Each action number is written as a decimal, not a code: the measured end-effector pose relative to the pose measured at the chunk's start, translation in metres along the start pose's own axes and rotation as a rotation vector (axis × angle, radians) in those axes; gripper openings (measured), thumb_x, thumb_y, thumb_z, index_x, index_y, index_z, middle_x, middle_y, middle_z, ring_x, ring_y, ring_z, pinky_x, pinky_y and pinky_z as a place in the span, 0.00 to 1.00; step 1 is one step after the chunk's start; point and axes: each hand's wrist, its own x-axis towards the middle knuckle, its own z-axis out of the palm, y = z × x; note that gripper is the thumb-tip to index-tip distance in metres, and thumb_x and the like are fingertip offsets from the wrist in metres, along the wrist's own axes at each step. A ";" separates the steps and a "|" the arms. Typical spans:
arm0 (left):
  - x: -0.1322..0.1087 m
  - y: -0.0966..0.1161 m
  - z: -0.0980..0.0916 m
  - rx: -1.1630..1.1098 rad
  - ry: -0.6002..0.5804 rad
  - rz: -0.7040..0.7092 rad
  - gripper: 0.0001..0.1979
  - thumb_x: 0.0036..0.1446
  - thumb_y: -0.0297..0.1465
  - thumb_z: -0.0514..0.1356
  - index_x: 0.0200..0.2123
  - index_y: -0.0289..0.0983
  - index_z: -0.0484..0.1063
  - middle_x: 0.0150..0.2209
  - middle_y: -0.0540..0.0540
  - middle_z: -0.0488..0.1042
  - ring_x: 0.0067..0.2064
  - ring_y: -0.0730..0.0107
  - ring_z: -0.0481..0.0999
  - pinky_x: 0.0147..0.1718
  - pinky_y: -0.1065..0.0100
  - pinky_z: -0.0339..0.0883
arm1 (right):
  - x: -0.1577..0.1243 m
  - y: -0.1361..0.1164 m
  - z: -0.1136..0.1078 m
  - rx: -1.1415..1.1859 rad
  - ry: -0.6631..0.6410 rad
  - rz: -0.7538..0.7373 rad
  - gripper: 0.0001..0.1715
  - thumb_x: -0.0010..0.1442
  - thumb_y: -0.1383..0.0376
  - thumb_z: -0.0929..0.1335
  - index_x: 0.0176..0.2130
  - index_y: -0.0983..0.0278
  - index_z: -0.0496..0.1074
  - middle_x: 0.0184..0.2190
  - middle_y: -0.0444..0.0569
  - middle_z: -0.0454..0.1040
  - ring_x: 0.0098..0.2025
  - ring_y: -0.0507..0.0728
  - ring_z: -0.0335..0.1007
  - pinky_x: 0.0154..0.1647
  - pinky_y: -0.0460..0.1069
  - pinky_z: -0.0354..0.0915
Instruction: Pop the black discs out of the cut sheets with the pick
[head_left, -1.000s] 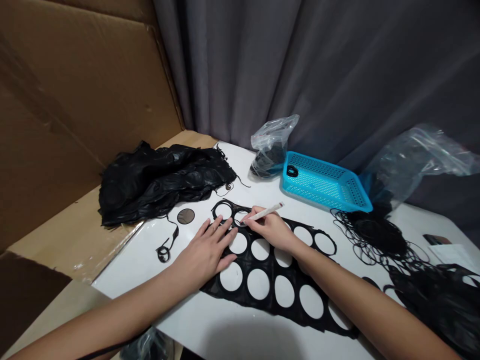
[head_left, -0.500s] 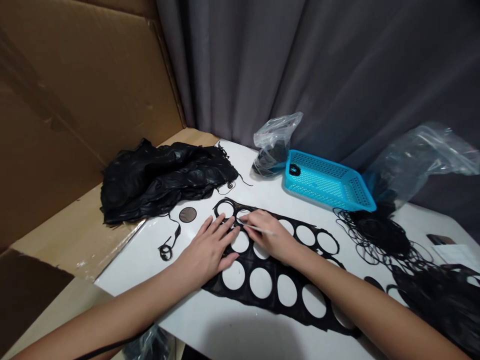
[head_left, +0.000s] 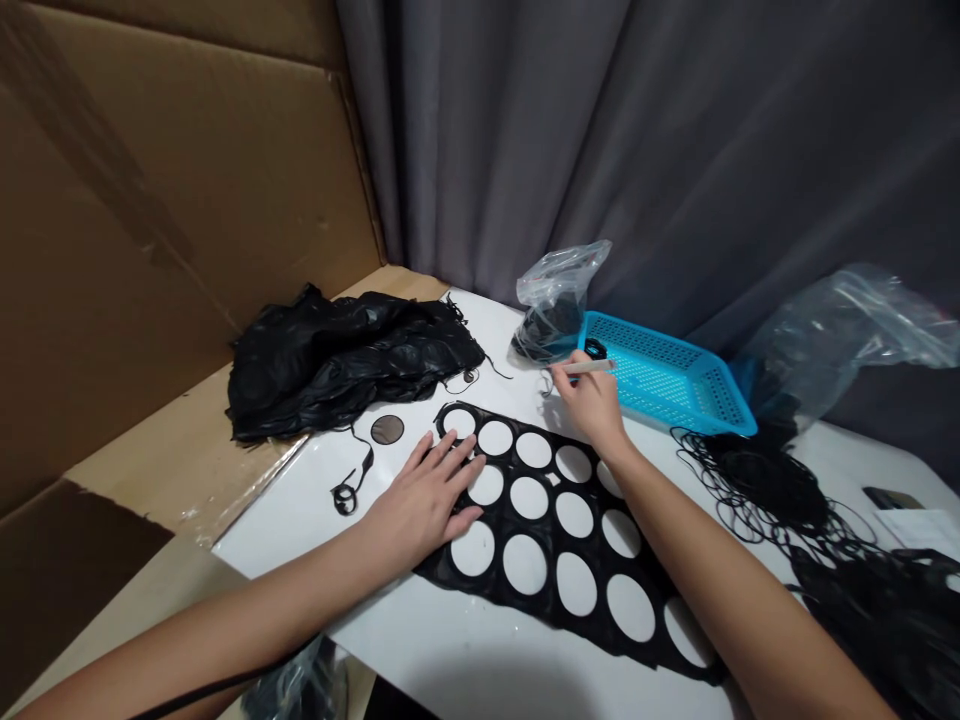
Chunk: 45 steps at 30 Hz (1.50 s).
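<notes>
My left hand (head_left: 429, 492) lies flat with fingers spread, pressing on the left end of a black sheet (head_left: 551, 540) cut with rows of round holes. White tabletop shows through the holes. Beyond the sheet's far edge, my right hand (head_left: 594, 402) is closed around a slim, pale, stick-like tool (head_left: 589, 367), whose kind I cannot make out. By its fingertips hangs a small, thin dark ring (head_left: 546, 384), blurred. The hand is in front of the near left side of a blue plastic basket (head_left: 675, 355), where a few black rings (head_left: 595, 349) lie.
A crumpled black pile (head_left: 337, 365) and a dark mesh disc (head_left: 387, 430) are at left, near a black curled strip (head_left: 346, 495). Clear bags (head_left: 559, 300) stand at the back. Tangled black loops (head_left: 772, 485) fill the right, and a cardboard wall (head_left: 187, 180) rises at left.
My right hand has lifted away from the sheet's far left holes and moved up and right towards the basket, with the tool and a thin ring. My left hand stays on the sheet.
</notes>
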 end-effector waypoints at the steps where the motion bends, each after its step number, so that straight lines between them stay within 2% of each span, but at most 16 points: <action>1: -0.001 -0.001 -0.001 0.004 0.022 0.003 0.29 0.67 0.43 0.56 0.64 0.34 0.62 0.67 0.36 0.60 0.68 0.47 0.57 0.65 0.44 0.50 | 0.000 -0.006 0.006 0.059 -0.052 0.021 0.13 0.62 0.59 0.65 0.28 0.61 0.63 0.28 0.50 0.74 0.30 0.58 0.67 0.33 0.50 0.58; 3: -0.005 -0.004 -0.004 0.008 0.070 -0.025 0.28 0.68 0.43 0.55 0.63 0.31 0.62 0.64 0.32 0.63 0.66 0.47 0.61 0.64 0.45 0.53 | -0.004 -0.021 0.019 0.189 -0.197 0.044 0.15 0.61 0.57 0.66 0.27 0.61 0.63 0.26 0.47 0.72 0.30 0.57 0.67 0.32 0.49 0.57; 6: -0.008 -0.010 -0.012 0.018 0.094 -0.110 0.26 0.67 0.43 0.55 0.60 0.30 0.64 0.58 0.31 0.67 0.61 0.46 0.67 0.61 0.46 0.60 | -0.020 -0.040 0.038 0.316 -0.410 0.013 0.15 0.62 0.56 0.66 0.28 0.62 0.65 0.26 0.44 0.72 0.31 0.55 0.67 0.33 0.48 0.58; 11: -0.008 -0.016 -0.017 0.056 0.045 -0.130 0.26 0.64 0.42 0.59 0.57 0.30 0.67 0.52 0.34 0.68 0.56 0.45 0.67 0.56 0.46 0.64 | -0.042 -0.055 0.052 0.366 -0.568 -0.027 0.13 0.63 0.57 0.67 0.31 0.63 0.69 0.29 0.44 0.74 0.33 0.54 0.68 0.35 0.48 0.59; 19: -0.008 -0.014 -0.015 0.045 0.036 -0.139 0.25 0.62 0.42 0.61 0.57 0.33 0.68 0.52 0.36 0.67 0.55 0.46 0.65 0.56 0.48 0.63 | -0.046 -0.055 0.052 0.385 -0.608 0.011 0.10 0.63 0.59 0.67 0.32 0.62 0.69 0.31 0.45 0.77 0.34 0.55 0.70 0.37 0.49 0.61; 23: -0.008 -0.015 -0.015 0.035 0.042 -0.145 0.26 0.61 0.41 0.63 0.57 0.32 0.67 0.51 0.36 0.67 0.55 0.46 0.65 0.55 0.47 0.64 | -0.046 -0.055 0.053 0.365 -0.605 -0.042 0.11 0.64 0.60 0.66 0.31 0.62 0.68 0.33 0.45 0.77 0.35 0.55 0.71 0.38 0.50 0.62; 28: -0.005 -0.016 -0.015 0.028 0.070 -0.135 0.26 0.60 0.40 0.63 0.56 0.32 0.68 0.50 0.37 0.68 0.54 0.47 0.64 0.55 0.48 0.64 | -0.053 -0.054 0.051 0.308 -0.589 -0.235 0.07 0.66 0.65 0.64 0.33 0.61 0.67 0.37 0.47 0.77 0.41 0.57 0.71 0.43 0.51 0.64; 32: -0.003 -0.017 -0.016 0.020 0.037 -0.127 0.24 0.60 0.39 0.63 0.55 0.31 0.68 0.50 0.37 0.68 0.53 0.48 0.64 0.54 0.50 0.64 | -0.063 -0.053 0.056 0.063 -0.576 -0.528 0.09 0.69 0.68 0.60 0.40 0.63 0.69 0.40 0.54 0.76 0.45 0.61 0.67 0.47 0.55 0.62; 34: -0.003 -0.018 -0.017 0.021 0.036 -0.127 0.24 0.61 0.39 0.63 0.55 0.31 0.68 0.50 0.37 0.68 0.53 0.48 0.64 0.54 0.50 0.64 | -0.058 -0.051 0.060 -0.071 -0.540 -0.573 0.11 0.68 0.70 0.59 0.42 0.64 0.69 0.41 0.56 0.75 0.44 0.62 0.66 0.47 0.56 0.60; 37: -0.004 -0.018 -0.016 0.012 0.050 -0.137 0.22 0.63 0.39 0.61 0.55 0.33 0.68 0.50 0.38 0.69 0.53 0.49 0.64 0.54 0.49 0.64 | -0.033 -0.043 0.057 -0.117 -0.340 -0.450 0.10 0.67 0.70 0.59 0.39 0.63 0.69 0.39 0.56 0.75 0.43 0.63 0.66 0.46 0.56 0.60; 41: -0.004 -0.021 -0.016 -0.003 0.059 -0.142 0.21 0.63 0.40 0.60 0.55 0.35 0.69 0.51 0.39 0.68 0.54 0.49 0.64 0.55 0.48 0.63 | 0.008 -0.028 0.032 0.029 0.012 -0.200 0.09 0.67 0.64 0.60 0.34 0.61 0.65 0.39 0.54 0.75 0.41 0.61 0.69 0.43 0.54 0.63; 43: -0.003 -0.024 -0.017 -0.014 0.047 -0.146 0.20 0.64 0.40 0.60 0.55 0.36 0.69 0.51 0.39 0.68 0.53 0.50 0.64 0.55 0.48 0.63 | 0.016 -0.024 0.020 0.133 0.044 -0.047 0.11 0.64 0.60 0.63 0.30 0.61 0.62 0.34 0.51 0.75 0.37 0.59 0.70 0.38 0.52 0.65; 45: -0.001 -0.026 -0.021 -0.030 0.042 -0.157 0.19 0.65 0.40 0.59 0.55 0.36 0.69 0.51 0.39 0.68 0.53 0.50 0.63 0.54 0.48 0.63 | 0.012 -0.024 0.013 0.331 -0.032 0.140 0.14 0.60 0.59 0.67 0.28 0.61 0.60 0.29 0.49 0.72 0.35 0.59 0.72 0.31 0.51 0.67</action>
